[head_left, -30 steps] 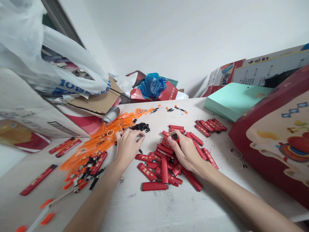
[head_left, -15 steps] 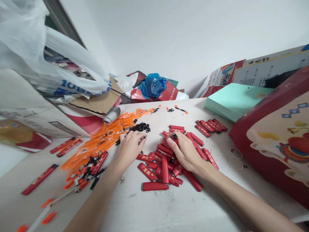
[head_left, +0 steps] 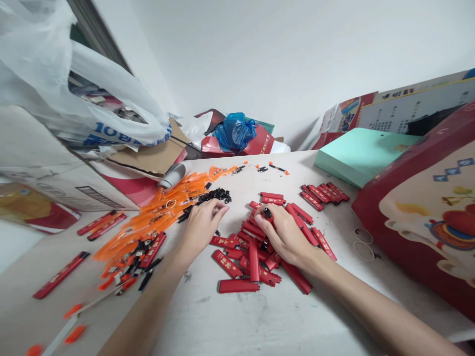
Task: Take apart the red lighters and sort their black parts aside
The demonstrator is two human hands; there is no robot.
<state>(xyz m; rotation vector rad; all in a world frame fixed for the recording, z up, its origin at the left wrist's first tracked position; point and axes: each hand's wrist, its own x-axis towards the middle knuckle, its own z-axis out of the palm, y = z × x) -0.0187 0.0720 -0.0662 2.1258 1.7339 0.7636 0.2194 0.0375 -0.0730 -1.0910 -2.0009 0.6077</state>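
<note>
White table [head_left: 237, 316], red lighters [head_left: 256, 247], orange strips [head_left: 156, 217], possibly rubber bands [head_left: 361, 242]

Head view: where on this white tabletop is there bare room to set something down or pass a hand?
Bare white tabletop lies nearest the camera, between the forearms and below the heap of red plastic lighter bodies. Another strip runs between that heap and the red printed box, holding only two thin wire rings. Crowded: the orange plastic strips and small black parts by the left hand.
</note>
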